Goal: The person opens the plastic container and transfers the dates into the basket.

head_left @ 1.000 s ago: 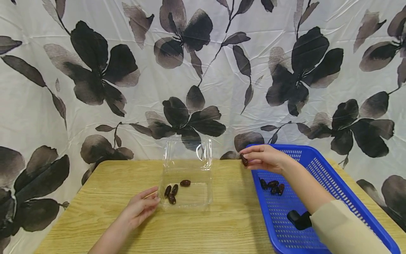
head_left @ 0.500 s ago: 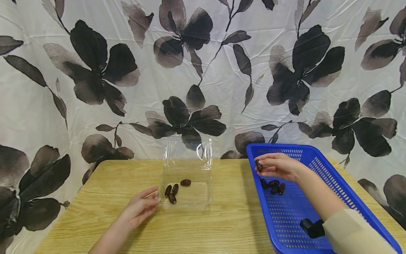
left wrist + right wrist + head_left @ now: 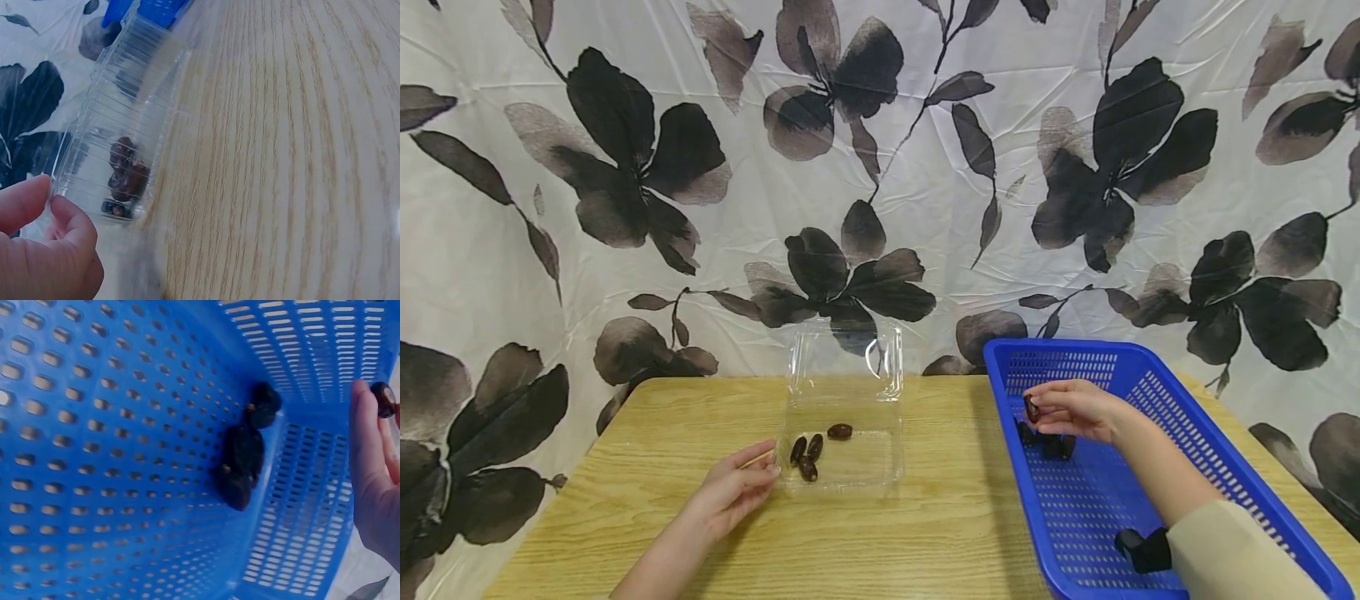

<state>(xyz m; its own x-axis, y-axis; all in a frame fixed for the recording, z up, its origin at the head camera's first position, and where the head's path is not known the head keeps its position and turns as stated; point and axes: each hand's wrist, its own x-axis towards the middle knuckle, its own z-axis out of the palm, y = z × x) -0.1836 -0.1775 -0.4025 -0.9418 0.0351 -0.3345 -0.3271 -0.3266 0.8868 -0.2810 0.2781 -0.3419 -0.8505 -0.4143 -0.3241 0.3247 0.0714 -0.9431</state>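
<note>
Right grip (image 3: 1078, 410) had swung in over the blue basket (image 3: 1075, 508), where a second earlier it hung out past the left rim. It was pinching a dark date (image 3: 1032, 408) at the fingertips, long axis close to upright from where I stood, just above the dates in the basket (image 3: 1052, 446). Left grip (image 3: 737, 492) hadn't budged, thumb and fingers pinching the edge of the open clear container (image 3: 865, 462) on the table (image 3: 940, 517). Four dates sat in there: one lay sideways (image 3: 840, 431), the other three bunched near the left side (image 3: 815, 447), two pointing roughly away from the person.
</note>
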